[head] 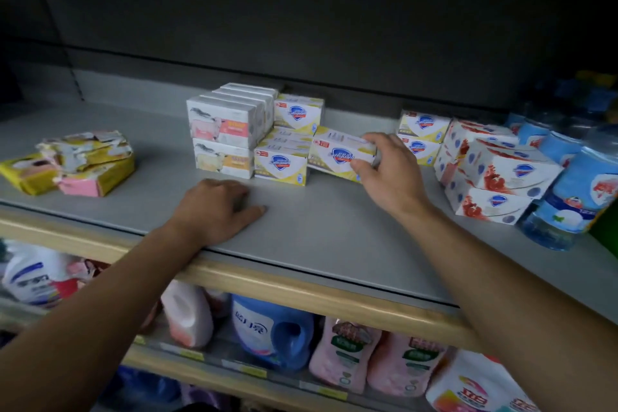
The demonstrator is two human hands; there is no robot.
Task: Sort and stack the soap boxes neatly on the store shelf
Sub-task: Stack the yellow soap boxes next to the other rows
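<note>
Several torn yellow and pink packets [72,162] lying loose at far left of the shelf [317,231], well apart from everything else, probably still awaiting sorting. Next, cow-print boxes [222,134] already standing stacked in neat rows. Just beside them, yellow shield boxes [287,144] partly stacked. Left hand [217,211] resting on the shelf surface, fingers loosely curled, holding nothing. Right hand [384,174] pinching one more yellow box [341,152], tilted, close against that stack, seemingly being added. Further right, a small yellow pair [422,137] still standing separate, then red-patterned boxes [491,170] leaning unevenly, likely needing straightening. Roughly halfway, judging by this.
</note>
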